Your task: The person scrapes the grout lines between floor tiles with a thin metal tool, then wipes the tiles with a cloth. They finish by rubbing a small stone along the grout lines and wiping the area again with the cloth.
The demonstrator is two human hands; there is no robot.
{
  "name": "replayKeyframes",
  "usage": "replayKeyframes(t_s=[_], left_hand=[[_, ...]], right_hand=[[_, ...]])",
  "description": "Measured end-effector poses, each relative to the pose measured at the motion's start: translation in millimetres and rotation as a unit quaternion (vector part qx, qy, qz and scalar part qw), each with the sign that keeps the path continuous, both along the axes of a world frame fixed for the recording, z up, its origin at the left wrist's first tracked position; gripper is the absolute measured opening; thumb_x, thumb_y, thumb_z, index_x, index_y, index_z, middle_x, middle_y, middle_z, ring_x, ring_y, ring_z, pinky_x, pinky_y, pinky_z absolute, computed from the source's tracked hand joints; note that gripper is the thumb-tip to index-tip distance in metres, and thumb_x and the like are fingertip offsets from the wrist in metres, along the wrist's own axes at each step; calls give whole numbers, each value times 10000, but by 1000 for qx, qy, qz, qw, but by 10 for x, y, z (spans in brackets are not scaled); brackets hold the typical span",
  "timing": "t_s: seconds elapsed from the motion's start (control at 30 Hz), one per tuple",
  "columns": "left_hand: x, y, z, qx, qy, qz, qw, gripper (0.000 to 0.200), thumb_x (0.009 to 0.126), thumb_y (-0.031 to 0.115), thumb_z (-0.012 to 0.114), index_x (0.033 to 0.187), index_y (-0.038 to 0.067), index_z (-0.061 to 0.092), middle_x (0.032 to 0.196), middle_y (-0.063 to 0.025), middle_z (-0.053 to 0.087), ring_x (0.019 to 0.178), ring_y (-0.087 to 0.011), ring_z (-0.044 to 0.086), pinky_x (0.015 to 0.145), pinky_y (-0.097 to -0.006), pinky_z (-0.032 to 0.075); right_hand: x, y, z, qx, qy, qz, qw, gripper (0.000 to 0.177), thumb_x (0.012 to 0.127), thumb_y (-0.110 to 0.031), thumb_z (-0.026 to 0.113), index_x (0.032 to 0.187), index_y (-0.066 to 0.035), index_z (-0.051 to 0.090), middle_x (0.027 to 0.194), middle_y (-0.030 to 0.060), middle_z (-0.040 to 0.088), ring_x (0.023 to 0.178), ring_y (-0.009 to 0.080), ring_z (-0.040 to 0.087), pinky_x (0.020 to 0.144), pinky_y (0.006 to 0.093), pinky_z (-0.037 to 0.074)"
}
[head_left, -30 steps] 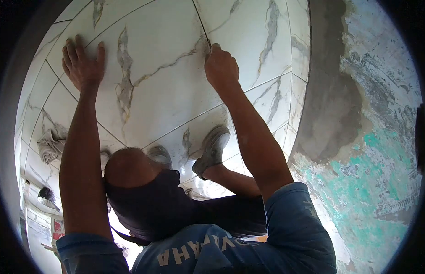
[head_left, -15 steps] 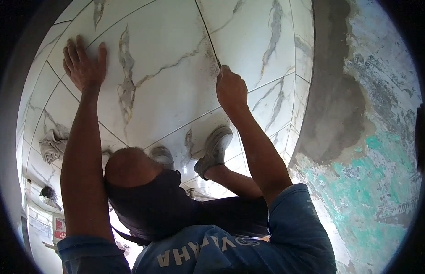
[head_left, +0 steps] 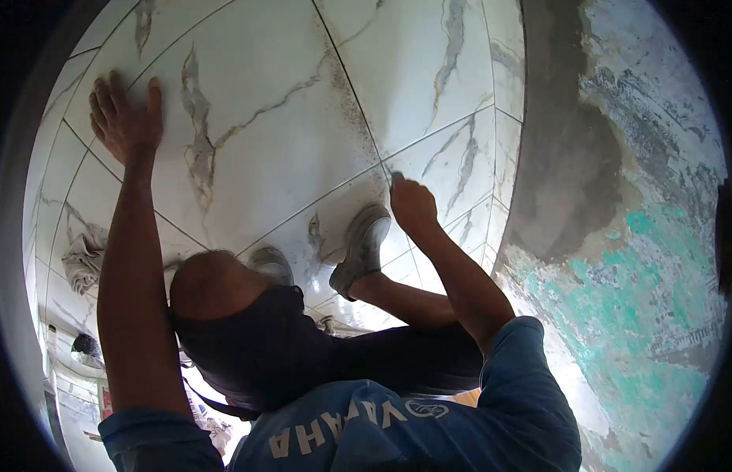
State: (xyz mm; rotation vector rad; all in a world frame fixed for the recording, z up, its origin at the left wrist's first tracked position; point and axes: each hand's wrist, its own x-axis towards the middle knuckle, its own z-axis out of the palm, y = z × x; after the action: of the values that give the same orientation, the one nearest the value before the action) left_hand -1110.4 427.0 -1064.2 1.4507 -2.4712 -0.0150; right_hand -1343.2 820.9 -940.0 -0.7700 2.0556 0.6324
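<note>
My left hand [head_left: 127, 118] lies flat on a large white marble-patterned floor tile [head_left: 264, 86], fingers spread. My right hand [head_left: 414, 204] is closed, with a small greyish thing showing at its thumb side; its kind I cannot make out. That hand is beside the spot where the dark joint [head_left: 350, 82] between the tiles meets a cross joint. Brown gritty dust [head_left: 346, 110] lies along the left side of the dark joint. My shoe [head_left: 360, 250] rests on the tiles just left of my right hand.
A crumpled grey cloth [head_left: 84, 261] lies on the tiles at the left. Along the right runs a grey cement strip [head_left: 566, 141], then a wall with peeling turquoise paint [head_left: 641, 307]. A dark round object [head_left: 86, 346] stands at the lower left.
My right hand has drawn back along the dark joint towards my body, from beside it to near the crossing of the joints. The left hand stays flat on the tile. The view has shifted slightly.
</note>
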Motion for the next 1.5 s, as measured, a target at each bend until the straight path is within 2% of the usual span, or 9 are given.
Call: replayKeyframes(t_s=[0.23,0.47,0.6,0.73,0.83,1.0,1.2,1.27,1.5], left_hand=[[24,-3,-15,-8,-3,-15,1000,791,841,668,451,1433,157,335,1479,-131,316,1372,-307,276,1105,-475,233],[18,22,-15,-13,2,-12,1000,773,853,658,446,1433,161,331,1477,-128,317,1371,-294,282,1105,-467,238],[7,40,-8,-3,-1,-12,1000,774,852,663,437,1434,164,329,1481,-125,309,1376,-292,272,1110,-466,230],[15,-10,-39,-11,-13,-12,1000,775,851,661,440,1435,166,323,1484,-123,303,1382,-295,259,1116,-464,215],[54,29,-26,2,-16,-13,1000,781,849,660,446,1437,163,318,1485,-122,301,1384,-297,254,1119,-464,208],[26,19,-49,-5,-4,-11,1000,791,846,656,452,1439,149,320,1486,-125,304,1382,-305,258,1115,-470,213],[30,15,14,-9,-40,1,999,776,845,594,501,1440,127,325,1490,-140,297,1383,-318,254,1116,-481,202],[-2,33,58,23,-35,9,999,769,848,585,498,1438,124,322,1497,-136,278,1386,-317,240,1118,-478,197],[-31,40,128,36,-60,21,997,771,841,554,519,1426,89,327,1495,-149,272,1389,-317,228,1115,-468,203]], right_hand=[[-54,-241,-450,-167,33,1,985,175,910,-174,473,1023,-47,512,767,188,636,711,401,635,641,507,512],[175,1122,34,102,-41,9,994,260,900,-180,451,1102,-29,517,819,197,657,746,362,660,640,489,527],[14,249,-60,-140,12,35,990,229,913,-170,450,1090,-35,502,778,175,642,708,371,648,622,485,523],[-89,-203,-320,-152,26,32,988,188,879,-129,463,1036,-47,524,769,152,646,695,331,659,606,461,529],[57,494,-414,-155,30,44,987,171,892,-179,480,999,-53,523,765,153,640,687,350,651,599,475,526],[248,2071,162,116,-37,7,993,175,855,-111,452,864,-43,613,803,174,676,751,331,679,669,455,545],[-370,286,-37,-281,38,38,958,227,911,-150,459,1084,-12,509,720,218,617,693,407,625,631,503,499],[-572,-837,102,-279,-2,-25,960,252,922,-145,460,1135,-10,480,717,219,613,687,403,615,640,494,491],[-953,-3191,-292,-422,43,91,901,164,892,-168,497,893,-10,544,783,219,634,793,381,647,686,467,537]])
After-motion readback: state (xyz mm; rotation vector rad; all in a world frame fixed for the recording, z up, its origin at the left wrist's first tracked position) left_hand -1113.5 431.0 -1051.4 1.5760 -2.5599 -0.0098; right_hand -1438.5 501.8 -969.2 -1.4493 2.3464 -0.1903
